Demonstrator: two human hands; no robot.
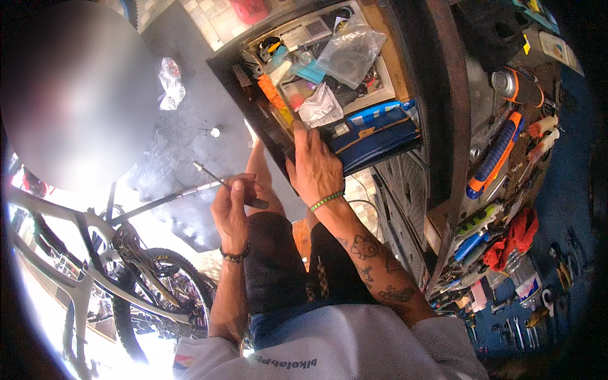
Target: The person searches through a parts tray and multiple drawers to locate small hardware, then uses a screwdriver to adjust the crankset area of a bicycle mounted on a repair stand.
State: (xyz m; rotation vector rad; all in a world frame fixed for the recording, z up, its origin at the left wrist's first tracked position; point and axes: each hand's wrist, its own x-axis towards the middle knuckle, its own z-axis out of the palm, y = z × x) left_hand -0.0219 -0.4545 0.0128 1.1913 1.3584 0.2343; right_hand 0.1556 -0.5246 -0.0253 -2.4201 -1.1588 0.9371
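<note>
My left hand is closed on a thin metal tool with a light tip and dark lower end, held left of an open drawer. My right hand rests over the near left edge of the drawer, fingers curled over it. Inside lie a plastic bag with clear contents, a silver-white packet, a teal item, an orange strip and blue pouches, with small mixed parts around them.
A bicycle frame with wheels stands lower left. The right-hand bench carries a spray can, an orange-blue tool, screwdrivers and a red cloth; wrenches lie at lower right. A white plastic item is upper left, beside a blurred patch.
</note>
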